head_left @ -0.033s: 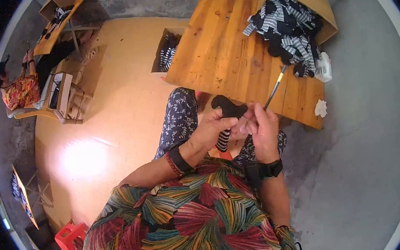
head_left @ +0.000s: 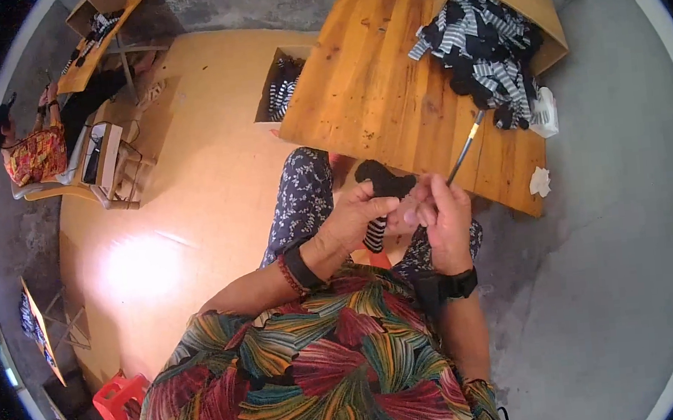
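The right hand [head_left: 446,220] shifts slightly right. Its curled fingers grip a slim dark rod [head_left: 467,146]; the left hand [head_left: 351,221] pinches a black knit sock with striped cuff [head_left: 386,180] near the brown wooden table [head_left: 372,71]. Maintain firm pinch.

I've got two hands, one left hand [head_left: 347,221] and one right hand [head_left: 448,228], with one sock [head_left: 386,180], one slim tool [head_left: 466,151] and two black wristbands [head_left: 301,267] [head_left: 457,284]! Over to the furniture, and I make it three surfaces [head_left: 364,63] [head_left: 89,67] [head_left: 35,310], three cardboard boxes [head_left: 549,35] [head_left: 262,108] [head_left: 83,14] and one red stool [head_left: 119,398]. Now I spot one white packet [head_left: 546,116], one crumpled white tissue [head_left: 540,182], one co-worker [head_left: 35,154], and one heaped sock pile [head_left: 482,49] too tangled for me to number!
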`<state>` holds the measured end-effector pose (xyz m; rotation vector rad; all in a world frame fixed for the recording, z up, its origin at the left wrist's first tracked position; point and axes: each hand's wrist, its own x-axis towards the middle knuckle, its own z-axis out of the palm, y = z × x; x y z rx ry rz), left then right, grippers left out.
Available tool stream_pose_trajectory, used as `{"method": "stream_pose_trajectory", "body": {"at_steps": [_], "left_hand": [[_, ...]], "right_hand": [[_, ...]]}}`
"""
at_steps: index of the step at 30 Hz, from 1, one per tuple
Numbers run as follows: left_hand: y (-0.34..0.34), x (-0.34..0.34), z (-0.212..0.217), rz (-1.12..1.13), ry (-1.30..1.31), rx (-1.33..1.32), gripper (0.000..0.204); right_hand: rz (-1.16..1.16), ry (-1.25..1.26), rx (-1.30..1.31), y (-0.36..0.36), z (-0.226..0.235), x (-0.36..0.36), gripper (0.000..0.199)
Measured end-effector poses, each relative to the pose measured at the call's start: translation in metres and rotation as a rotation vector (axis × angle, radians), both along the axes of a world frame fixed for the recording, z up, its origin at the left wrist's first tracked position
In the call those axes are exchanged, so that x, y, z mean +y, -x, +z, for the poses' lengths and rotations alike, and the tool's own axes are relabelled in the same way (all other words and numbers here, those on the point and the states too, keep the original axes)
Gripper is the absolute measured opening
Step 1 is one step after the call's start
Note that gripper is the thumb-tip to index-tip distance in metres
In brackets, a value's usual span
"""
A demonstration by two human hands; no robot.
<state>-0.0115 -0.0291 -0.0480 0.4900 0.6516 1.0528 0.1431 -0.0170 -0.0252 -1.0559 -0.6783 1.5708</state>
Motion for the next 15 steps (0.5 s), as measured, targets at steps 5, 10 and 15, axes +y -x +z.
{"method": "stream_pose_trajectory", "body": {"at_steps": [5,10,15], "left_hand": [[0.003,0.001,-0.006,0.017,0.002,0.108,0.011],[0.005,-0.003,0.000,-0.075,-0.009,0.130,0.010],[0.007,-0.005,0.004,-0.089,-0.055,0.129,0.011]], "right_hand": [[0.018,-0.039,-0.073,-0.004,0.007,-0.006,0.014],[0.090,-0.036,-0.180,0.012,0.023,-0.005,0.009],[0.052,-0.087,-0.159,0.002,0.001,-0.001,0.009]]}}
